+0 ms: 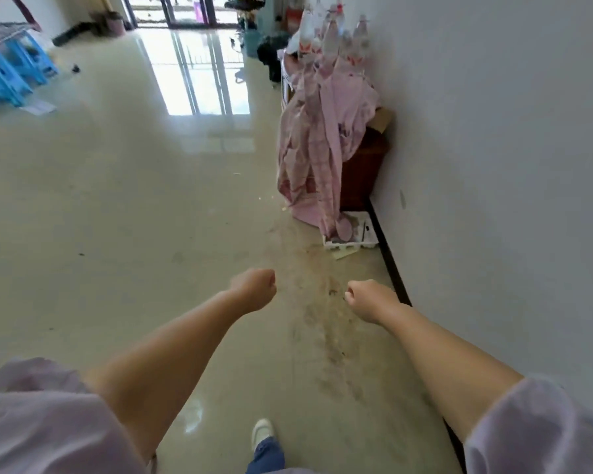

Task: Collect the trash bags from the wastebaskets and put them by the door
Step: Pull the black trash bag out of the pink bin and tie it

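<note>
My left hand [256,289] and my right hand [367,297] reach out in front of me over the glossy floor, both curled into fists with nothing in them. Far ahead along the right wall stands a teal wastebasket [253,42], and a dark trash bag [271,56] sits on the floor beside it. A pink wastebasket [114,23] stands at the far left by the glass sliding door [182,10]. All of these are several steps away from my hands.
A wooden cabinet [363,165] draped in pink cloth [317,131] lines the right wall, with plastic bottles [336,35] on top and a white tray [351,239] at its foot. Blue plastic stools [11,73] stand at the far left. My white shoe [262,432] steps forward.
</note>
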